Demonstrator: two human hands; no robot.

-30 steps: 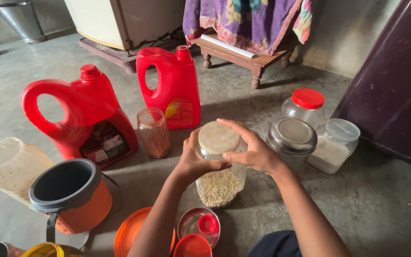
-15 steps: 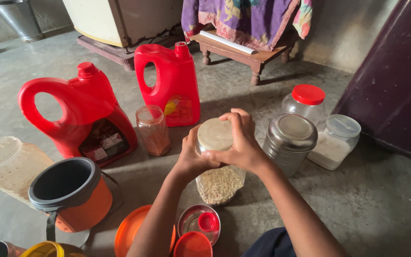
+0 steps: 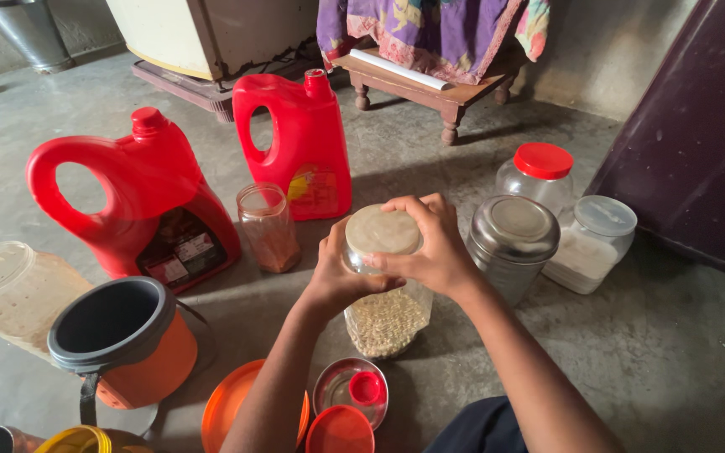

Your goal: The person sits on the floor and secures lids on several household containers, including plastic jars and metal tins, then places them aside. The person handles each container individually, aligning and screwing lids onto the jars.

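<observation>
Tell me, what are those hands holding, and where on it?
A clear jar of pale grains: the left hand grips its upper side, the right hand wraps its beige lid.

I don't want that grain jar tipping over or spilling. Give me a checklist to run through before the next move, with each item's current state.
1. Left hand steadies the grain jar: ok, it grips the side.
2. Right hand on the beige lid: ok, fingers wrap its rim.
3. Lid fully seated: cannot tell, fingers hide the rim.
4. Jar upright on the floor: ok.
5. Room beside the steel container: not ok, the right hand nearly touches it.
6. Open spice jar clear of the hands: ok, it stands apart.
</observation>
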